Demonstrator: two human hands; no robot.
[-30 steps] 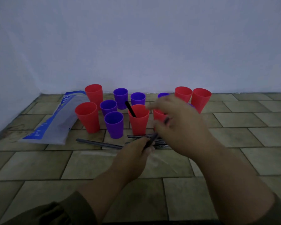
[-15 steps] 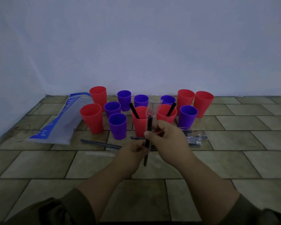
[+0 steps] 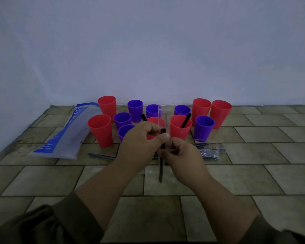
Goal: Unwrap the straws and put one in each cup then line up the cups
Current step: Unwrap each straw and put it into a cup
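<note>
Item: black straw, held upright above the floor's middle, long axis vertical, cups beyond toward the wall edge. Left hand: grip pinching its top end, where the clear wrapper stands up. Right hand: grip pinching its middle, just below the left. Wrapper likely comes off upward; left hand is nearer it.

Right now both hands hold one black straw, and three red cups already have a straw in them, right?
Not quite. The head view shows only two red cups with a straw: the middle red cup and the red cup right of it. The left hand and right hand do hold one black straw.
</note>
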